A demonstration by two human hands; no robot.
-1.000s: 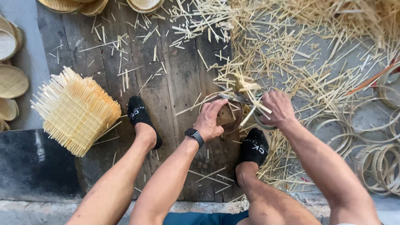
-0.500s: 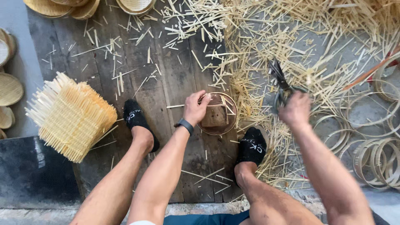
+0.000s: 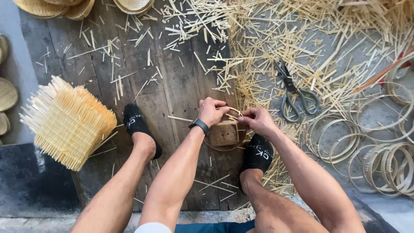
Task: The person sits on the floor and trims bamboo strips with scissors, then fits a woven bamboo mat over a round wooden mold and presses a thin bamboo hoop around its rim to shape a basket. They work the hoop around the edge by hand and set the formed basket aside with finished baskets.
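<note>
Both hands [image 3: 235, 116] grip a bamboo ring [image 3: 225, 146] near grey scissors [image 3: 295, 92].

Worn on the head, looking almost straight down past the knees. Left hand [image 3: 211, 111] and right hand [image 3: 255, 120] near frame centre, fairly close below. Forearms entering from the bottom edge; wooden boards [image 3: 172, 86] beyond the hands; only this one view.

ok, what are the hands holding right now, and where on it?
Both hands pinch the bamboo hoop at its far rim: left hand and right hand meet at the top edge, fingertips on a thin strip there. The scissors lie untouched.
</note>
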